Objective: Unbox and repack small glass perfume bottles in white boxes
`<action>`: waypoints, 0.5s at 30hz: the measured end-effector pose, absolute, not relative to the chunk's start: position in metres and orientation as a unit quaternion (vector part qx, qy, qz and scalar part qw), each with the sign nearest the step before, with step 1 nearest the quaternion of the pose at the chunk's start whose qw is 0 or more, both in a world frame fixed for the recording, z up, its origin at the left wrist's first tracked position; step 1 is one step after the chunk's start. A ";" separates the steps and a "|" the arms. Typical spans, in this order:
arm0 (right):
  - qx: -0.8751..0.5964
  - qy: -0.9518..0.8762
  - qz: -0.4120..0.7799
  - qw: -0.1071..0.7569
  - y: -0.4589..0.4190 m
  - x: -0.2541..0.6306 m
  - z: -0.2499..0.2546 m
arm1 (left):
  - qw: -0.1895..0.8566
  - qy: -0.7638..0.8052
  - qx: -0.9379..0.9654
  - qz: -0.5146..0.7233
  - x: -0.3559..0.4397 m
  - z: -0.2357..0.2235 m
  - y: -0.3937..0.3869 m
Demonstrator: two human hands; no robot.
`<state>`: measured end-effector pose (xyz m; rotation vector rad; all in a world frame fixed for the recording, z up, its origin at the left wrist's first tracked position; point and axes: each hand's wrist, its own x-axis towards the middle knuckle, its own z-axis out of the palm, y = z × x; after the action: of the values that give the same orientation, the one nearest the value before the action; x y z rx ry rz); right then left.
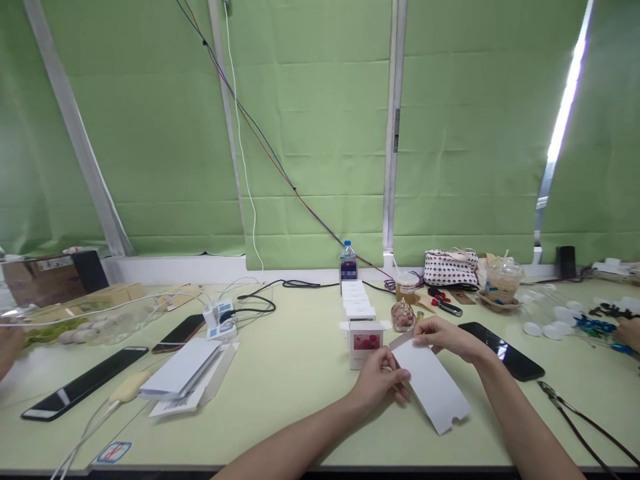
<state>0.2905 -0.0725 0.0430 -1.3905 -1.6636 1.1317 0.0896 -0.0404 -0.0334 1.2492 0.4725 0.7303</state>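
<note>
Bare forearms (305,433) are closest, reaching up from the bottom edge over a pale yellow-green table (280,387). Both hands are clamped on one flat white carton (435,393): the left hand (379,381) pinches its left edge, thumb on top, and the right hand (445,335) grips the far end. It's right of centre, near the front of the table, tilted with its notched end towards the camera.

Just beyond the left hand there's an upright box with a red picture (367,341), flaps out, with white boxes (356,300) lined up behind it and a water bottle (349,267) at the back. Next to that sits a round glass jar (403,315), pinkish inside.

Over on the right: a black phone (503,350), pliers (553,392), a patterned pouch (450,268) and another person's hand (629,332) at the edge. Left side's messier, with a stack of folded white cartons (183,370), two more dark phones (85,383) and a white power strip (220,321) trailing cables.

As for the room, big green blinds (310,120) cover the back, bright light leaking through a slit (567,93) upper right, plus red and blue wires (260,140) running diagonally across.
</note>
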 end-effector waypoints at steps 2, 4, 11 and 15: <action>-0.534 -0.638 0.437 0.343 -0.072 0.291 0.042 | 0.723 0.208 0.569 0.331 0.090 -0.034 -0.040; -0.531 -0.636 0.441 0.344 -0.071 0.292 0.040 | 0.724 0.204 0.569 0.332 0.089 -0.034 -0.040; -0.525 -0.636 0.448 0.345 -0.068 0.295 0.037 | 0.729 0.206 0.563 0.329 0.089 -0.029 -0.044; -0.529 -0.630 0.451 0.347 -0.068 0.294 0.036 | 0.730 0.204 0.559 0.338 0.090 -0.029 -0.043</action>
<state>0.2936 -0.0684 0.0362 -1.3727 -1.6333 1.1703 0.0896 -0.0429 -0.0292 1.2306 0.4495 0.7434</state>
